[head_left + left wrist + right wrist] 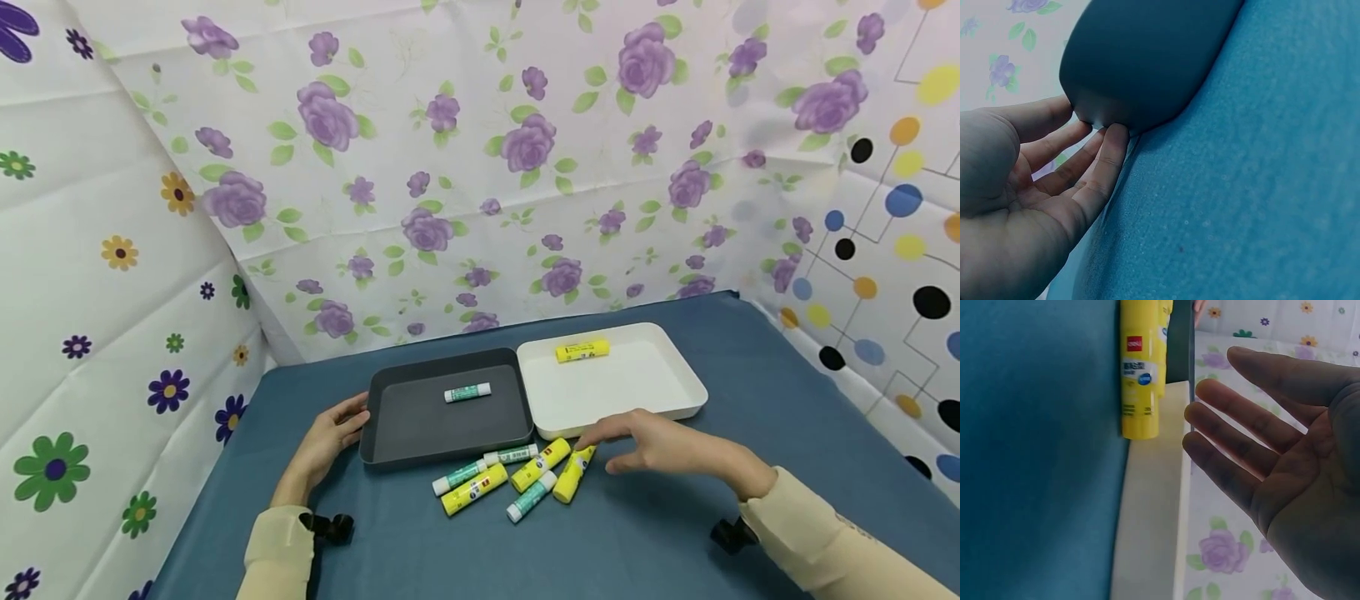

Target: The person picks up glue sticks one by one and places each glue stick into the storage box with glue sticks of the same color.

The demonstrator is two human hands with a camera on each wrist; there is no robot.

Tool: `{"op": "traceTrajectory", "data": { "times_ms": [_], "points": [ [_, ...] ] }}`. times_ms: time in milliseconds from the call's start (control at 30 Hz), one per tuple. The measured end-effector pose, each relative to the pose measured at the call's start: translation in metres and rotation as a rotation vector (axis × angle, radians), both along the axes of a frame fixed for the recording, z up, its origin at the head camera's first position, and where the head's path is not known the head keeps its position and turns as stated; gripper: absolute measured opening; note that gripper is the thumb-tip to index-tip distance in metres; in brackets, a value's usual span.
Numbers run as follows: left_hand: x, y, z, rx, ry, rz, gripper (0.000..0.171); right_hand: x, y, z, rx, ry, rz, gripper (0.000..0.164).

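Note:
My left hand [327,444] rests its fingertips against the outer left side of a dark grey tray [390,450], and the left wrist view shows the tray's rounded corner [1141,62] at the fingers. A green-and-white glue stick [467,392] lies in that tray. Over the front edge of a white tray [622,392] hovers my right hand [660,443], its fingers spread and holding nothing. Its fingertips are close to a yellow glue stick [573,477] on the cloth; the right wrist view shows a yellow glue stick [1139,369] below the fingers. Another yellow glue stick [582,351] lies in the white tray.
In front of the trays lie two more yellow glue sticks [475,489] [540,465] and three green-and-white glue sticks [532,497]. Blue cloth [420,558] covers the table. Patterned sheets [465,167] hang behind and at both sides.

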State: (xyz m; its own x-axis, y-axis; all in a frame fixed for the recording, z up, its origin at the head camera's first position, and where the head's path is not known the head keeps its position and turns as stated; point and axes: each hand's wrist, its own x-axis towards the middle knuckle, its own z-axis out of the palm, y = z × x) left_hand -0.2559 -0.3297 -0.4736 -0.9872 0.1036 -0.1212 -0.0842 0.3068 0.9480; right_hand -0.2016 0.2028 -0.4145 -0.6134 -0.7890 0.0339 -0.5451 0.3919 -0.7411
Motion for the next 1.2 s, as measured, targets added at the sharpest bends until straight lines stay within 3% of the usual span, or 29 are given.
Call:
{"op": "traceTrajectory", "data": {
  "times_ms": [300,533,1200],
  "points": [
    [0.001,0.0,0.001,-0.012,0.011,-0.002,0.058,0.001,-0.007,-0.016,-0.009,-0.012,-0.033,0.042],
    [-0.001,0.0,0.001,0.002,0.012,0.001,0.056,-0.001,-0.013,-0.02,-0.004,0.005,-0.057,0.042],
    [0.002,0.0,0.001,-0.012,0.004,0.015,0.056,-0.006,-0.022,-0.032,-0.034,0.017,-0.034,0.04]
  ]
}}
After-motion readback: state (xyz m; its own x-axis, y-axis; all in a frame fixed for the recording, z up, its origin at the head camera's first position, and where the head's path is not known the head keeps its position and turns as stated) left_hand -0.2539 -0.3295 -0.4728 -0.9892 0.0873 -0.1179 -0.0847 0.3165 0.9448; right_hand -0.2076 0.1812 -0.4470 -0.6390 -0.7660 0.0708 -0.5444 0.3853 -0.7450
